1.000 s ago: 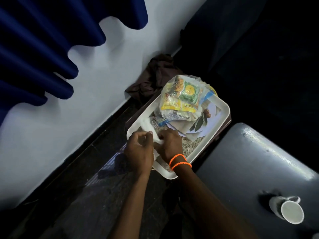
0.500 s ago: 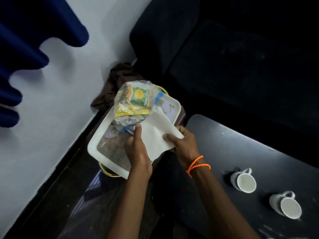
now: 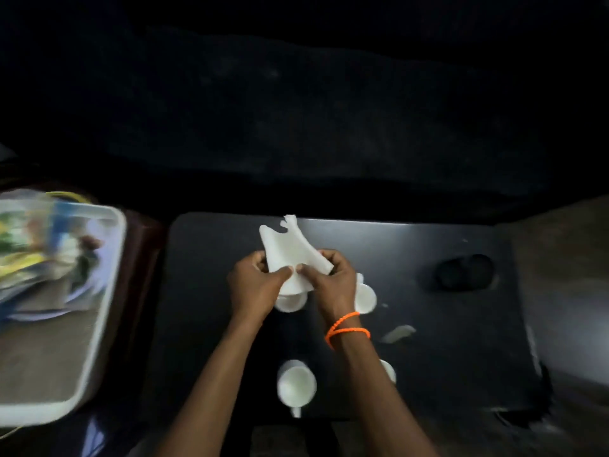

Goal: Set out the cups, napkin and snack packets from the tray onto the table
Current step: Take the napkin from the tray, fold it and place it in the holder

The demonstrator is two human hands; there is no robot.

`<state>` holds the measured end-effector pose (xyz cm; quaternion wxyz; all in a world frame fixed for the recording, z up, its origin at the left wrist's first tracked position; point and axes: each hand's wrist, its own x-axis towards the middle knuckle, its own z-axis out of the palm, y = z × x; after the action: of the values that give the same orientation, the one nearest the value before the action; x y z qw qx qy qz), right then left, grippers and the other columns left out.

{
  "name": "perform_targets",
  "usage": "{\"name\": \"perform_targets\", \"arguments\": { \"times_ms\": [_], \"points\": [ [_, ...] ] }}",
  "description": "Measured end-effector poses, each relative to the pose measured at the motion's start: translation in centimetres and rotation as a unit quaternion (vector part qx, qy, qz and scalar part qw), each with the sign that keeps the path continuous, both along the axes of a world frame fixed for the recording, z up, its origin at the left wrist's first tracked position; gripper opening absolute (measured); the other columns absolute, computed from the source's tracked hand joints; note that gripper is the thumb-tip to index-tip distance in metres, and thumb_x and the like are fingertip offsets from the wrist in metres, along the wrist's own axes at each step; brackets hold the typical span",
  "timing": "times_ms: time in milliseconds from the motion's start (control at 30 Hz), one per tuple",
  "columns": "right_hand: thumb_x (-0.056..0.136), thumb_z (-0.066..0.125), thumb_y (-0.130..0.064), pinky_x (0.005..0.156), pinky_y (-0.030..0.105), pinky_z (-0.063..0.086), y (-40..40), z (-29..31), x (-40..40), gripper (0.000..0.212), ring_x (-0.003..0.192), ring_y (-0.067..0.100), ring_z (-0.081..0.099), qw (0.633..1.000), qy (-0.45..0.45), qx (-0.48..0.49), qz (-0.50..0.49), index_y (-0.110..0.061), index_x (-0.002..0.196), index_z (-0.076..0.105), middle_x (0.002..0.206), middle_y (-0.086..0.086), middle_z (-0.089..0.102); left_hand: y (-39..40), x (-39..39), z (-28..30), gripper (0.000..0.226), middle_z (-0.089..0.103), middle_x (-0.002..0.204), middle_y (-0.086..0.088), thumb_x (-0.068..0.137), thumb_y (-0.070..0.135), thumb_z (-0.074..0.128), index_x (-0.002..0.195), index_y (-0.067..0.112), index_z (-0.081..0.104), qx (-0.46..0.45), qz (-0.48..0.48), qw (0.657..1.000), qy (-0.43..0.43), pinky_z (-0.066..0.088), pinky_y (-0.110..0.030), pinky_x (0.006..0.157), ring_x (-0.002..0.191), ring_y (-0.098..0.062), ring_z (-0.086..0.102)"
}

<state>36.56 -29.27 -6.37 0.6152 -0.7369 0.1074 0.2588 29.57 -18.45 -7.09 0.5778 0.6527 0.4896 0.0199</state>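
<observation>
both my hands are pinched on the white napkin point(image 3: 290, 255), held up over the middle of the dark table point(image 3: 445, 324): my left hand point(image 3: 255, 285) grips its lower left edge, my right hand point(image 3: 333, 282) its lower right, thumbs nearly meeting at the centre. the sheet stands up from my fingers with a ragged top corner toward the upper middle of the frame.

to do this well i'd keep the pinch light and even, so the thin paper doesn't tear further, and i'd lay it flat on bare table. that matters because cups sit right under my hands: one point(image 3: 290, 301) just below my left hand, another point(image 3: 364, 296) beside my right wrist, a third point(image 3: 296, 385) lower centre between my forearms, and a fourth point(image 3: 388, 371) peeking out by my right forearm. i judge the open patch toward the right is the safest spot.

the tray point(image 3: 99, 311) sits at the left edge, blurred, with the snack packets point(image 3: 29, 245) not yet moved.
</observation>
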Motion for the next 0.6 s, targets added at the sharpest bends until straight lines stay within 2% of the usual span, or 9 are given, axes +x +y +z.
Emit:
{"name": "perform_targets", "arguments": {
  "times_ms": [67,133,267,367,433,467,533,567,600],
  "points": [
    [0.08,0.073,0.011,0.06,0.018,0.054,-3.8,0.1,1.4,0.024,0.068,0.01,0.063,0.997,-0.007,-0.016,-0.075,-0.007,0.093,0.064,0.081,0.003,0.069,-4.0,3.2,0.2,0.034,0.069,0.08,0.018,0.077,0.017,0.086,0.108,0.022,0.074,0.042,-0.057,0.997,0.0,0.048,-0.012,0.059,0.075,-0.004,0.07],
    [0.082,0.07,0.009,0.06,0.021,0.055,-7.8,0.2,2.8,0.019,0.07,0.013,0.065,0.989,-0.023,-0.041,-0.138,-0.006,0.092,0.066,0.08,0.003,0.07,-8.1,5.8,0.3,0.041,0.063,0.077,0.022,0.078,0.016,0.085,0.116,0.021,0.071,0.046,-0.099,0.994,-0.016,0.041,-0.006,0.057,0.073,0.001,0.064],
    [0.081,0.066,0.007,0.06,0.017,0.053,-16.1,0.8,5.4,0.022,0.068,0.002,0.066,0.967,-0.093,-0.108,-0.211,-0.012,0.093,0.068,0.08,-0.002,0.072,-15.9,10.5,0.5,0.034,0.067,0.079,0.022,0.08,0.016,0.083,0.111,0.027,0.071,-0.006,-0.169,0.985,-0.043,0.048,-0.013,0.062,0.077,0.002,0.069],
    [0.079,0.068,0.004,0.072,0.03,0.056,-21.6,0.7,7.0,0.024,0.081,0.019,0.069,0.939,-0.144,-0.193,-0.245,-0.013,0.096,0.07,0.09,0.007,0.073,-21.3,13.3,0.7,0.03,0.074,0.079,0.02,0.083,0.011,0.077,0.11,0.024,0.077,-0.049,-0.198,0.976,-0.071,0.056,-0.018,0.067,0.077,0.004,0.073],
    [0.08,0.068,0.003,0.076,0.034,0.055,-24.4,0.7,8.1,0.024,0.086,0.024,0.068,0.925,-0.159,-0.227,-0.259,-0.015,0.095,0.071,0.094,0.008,0.072,-24.4,14.8,0.7,0.032,0.075,0.077,0.023,0.085,0.009,0.074,0.112,0.025,0.079,-0.083,-0.211,0.971,-0.074,0.061,-0.024,0.071,0.078,0.003,0.074],
    [0.079,0.068,0.004,0.076,0.033,0.054,-25.5,0.7,8.7,0.025,0.086,0.022,0.068,0.922,-0.166,-0.236,-0.26,-0.017,0.093,0.071,0.094,0.007,0.071,-25.6,15.4,0.6,0.033,0.075,0.075,0.024,0.085,0.009,0.072,0.114,0.025,0.08,-0.093,-0.217,0.969,-0.071,0.061,-0.024,0.07,0.078,0.002,0.075],
    [0.078,0.066,0.005,0.074,0.023,0.052,-27.2,0.8,9.9,0.03,0.083,0.016,0.066,0.915,-0.185,-0.251,-0.256,-0.021,0.091,0.073,0.091,0.001,0.069,-27.6,16.8,0.2,0.035,0.073,0.071,0.029,0.085,0.011,0.07,0.115,0.025,0.08,-0.101,-0.225,0.967,-0.06,0.056,-0.014,0.062,0.075,0.006,0.074],
    [0.077,0.066,0.006,0.073,0.018,0.049,-27.8,0.8,10.5,0.031,0.081,0.016,0.065,0.911,-0.196,-0.263,-0.248,-0.021,0.09,0.074,0.088,-0.001,0.068,-28.4,17.6,0.0,0.032,0.074,0.071,0.027,0.085,0.012,0.069,0.111,0.025,0.081,-0.103,-0.229,0.967,-0.047,0.056,-0.015,0.06,0.075,0.003,0.075],
    [0.077,0.067,0.007,0.072,0.016,0.048,-28.4,0.7,11.2,0.029,0.08,0.017,0.064,0.908,-0.206,-0.279,-0.236,-0.018,0.089,0.075,0.086,-0.002,0.066,-28.9,18.3,-0.3,0.025,0.076,0.073,0.021,0.084,0.013,0.068,0.102,0.024,0.083,-0.102,-0.233,0.967,-0.027,0.06,-0.022,0.062,0.075,-0.003,0.076]
  ]
}}
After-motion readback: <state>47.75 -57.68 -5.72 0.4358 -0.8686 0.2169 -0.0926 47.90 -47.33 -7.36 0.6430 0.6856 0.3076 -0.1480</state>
